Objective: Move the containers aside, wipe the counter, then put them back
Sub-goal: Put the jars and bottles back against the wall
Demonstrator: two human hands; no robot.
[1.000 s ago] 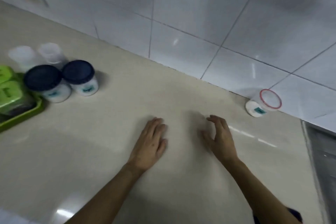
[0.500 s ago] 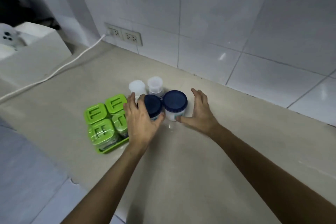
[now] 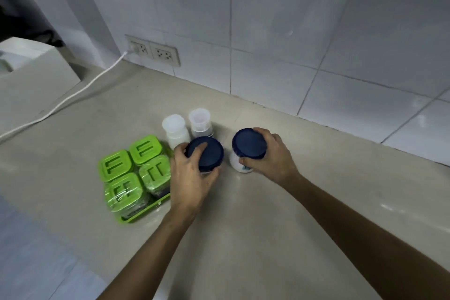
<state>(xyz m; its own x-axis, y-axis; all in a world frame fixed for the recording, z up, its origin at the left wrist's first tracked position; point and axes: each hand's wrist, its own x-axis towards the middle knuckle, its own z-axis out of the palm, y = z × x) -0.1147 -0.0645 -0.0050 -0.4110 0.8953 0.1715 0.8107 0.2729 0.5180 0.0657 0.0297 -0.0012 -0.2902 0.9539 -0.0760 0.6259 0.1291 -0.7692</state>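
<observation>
left hand (image 3: 192,175): wrapped around left navy-lidded white plastic jar (image 3: 205,153)
right hand (image 3: 270,153): gripping right navy-lidded white plastic jar (image 3: 247,147)
handling: probably light, rigid, smooth; hold below lid

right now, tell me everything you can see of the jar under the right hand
The right-hand jar is a short round tub with a white, plastic-looking body and a wide dark blue lid. A small teal mark shows low on its side. It looks tilted toward the camera, near the counter, apart from the other blue-lidded jar. The right hand grips it, fingers over the lid's rim, thumb against the body.
</observation>
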